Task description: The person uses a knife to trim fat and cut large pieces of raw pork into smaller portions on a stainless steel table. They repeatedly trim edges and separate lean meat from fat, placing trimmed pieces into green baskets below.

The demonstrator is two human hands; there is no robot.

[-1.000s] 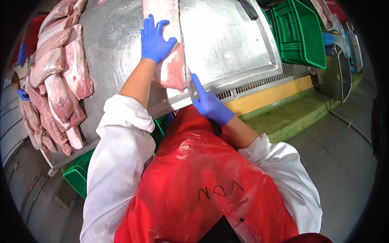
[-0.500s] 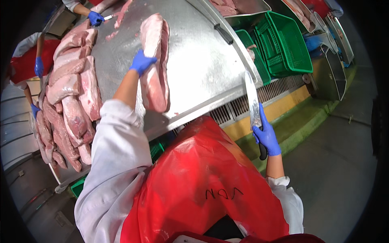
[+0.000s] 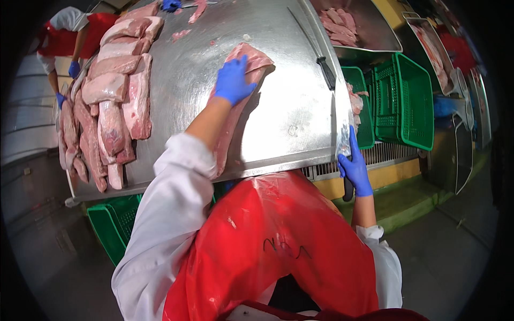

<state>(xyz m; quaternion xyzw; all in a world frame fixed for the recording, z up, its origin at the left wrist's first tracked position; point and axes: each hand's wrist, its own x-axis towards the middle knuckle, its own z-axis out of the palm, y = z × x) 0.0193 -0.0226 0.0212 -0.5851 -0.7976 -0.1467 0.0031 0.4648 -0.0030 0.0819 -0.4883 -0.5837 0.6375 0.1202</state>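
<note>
A long slab of pale pink meat [image 3: 235, 120] lies lengthwise on the metal table [image 3: 294, 101], its lower end by the near edge. My left hand [image 3: 234, 80], in a blue glove, grips the slab near its far end, thumb spread to the right. Over on the right, my right hand [image 3: 354, 172] is closed round the dark handle of a butcher knife [image 3: 344, 131]. The wide blade points away from me, beside the table's right rim. A second knife [image 3: 325, 74] with a black handle lies on the table near that rim.
Several meat slabs [image 3: 110, 88] are piled along the table's left side. Green crates [image 3: 404, 104] and a metal tub [image 3: 377, 24] with meat stand beyond the right edge. Another green crate [image 3: 110, 224] sits below the near left edge. A co-worker's gloved hand [image 3: 74, 68] is at far left.
The slab has turned from upright-looking to slanted, its far end now to the right and its near end at the table edge. My left hand moved right with it. The view has shifted.
</note>
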